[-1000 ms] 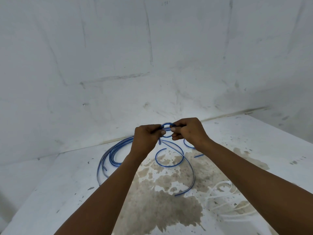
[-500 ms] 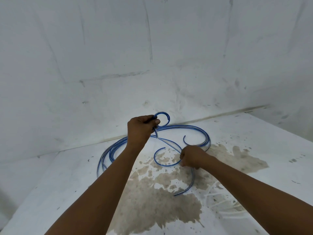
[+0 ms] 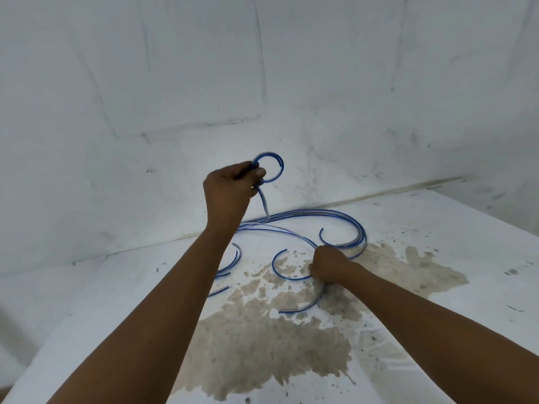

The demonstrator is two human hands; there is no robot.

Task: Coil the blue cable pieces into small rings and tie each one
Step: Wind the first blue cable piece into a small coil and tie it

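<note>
While the left hand (image 3: 229,189) is raised above the white worktop (image 3: 437,287), its grip is clenched around a small ring of blue plastic cable (image 3: 269,166), thumb and curled fingers pinching the ring at its left side. The ring is not fully closed: a gap shows at its upper right, where one cut end stands free. From the same grip a pale, translucent tail of the cable hangs down toward the bundle of long blue cable strands (image 3: 335,218), which lies on the worktop near the wall and sweeps round to the right in a broad curve.

The right hand (image 3: 328,265) is down on the worktop, fingers curled under so that its grip closes on a blue cable piece at the point where several curves meet; exactly which strand it holds cannot be told. Just left of it lies a short blue C-shaped cable piece (image 3: 278,268), and below it another curved blue piece (image 3: 306,306) rests on a large brown stain (image 3: 262,354). More blue arcs lie beside the left forearm. No container is in view. One ring is counted; the loose strands overlap too much to count.
</note>
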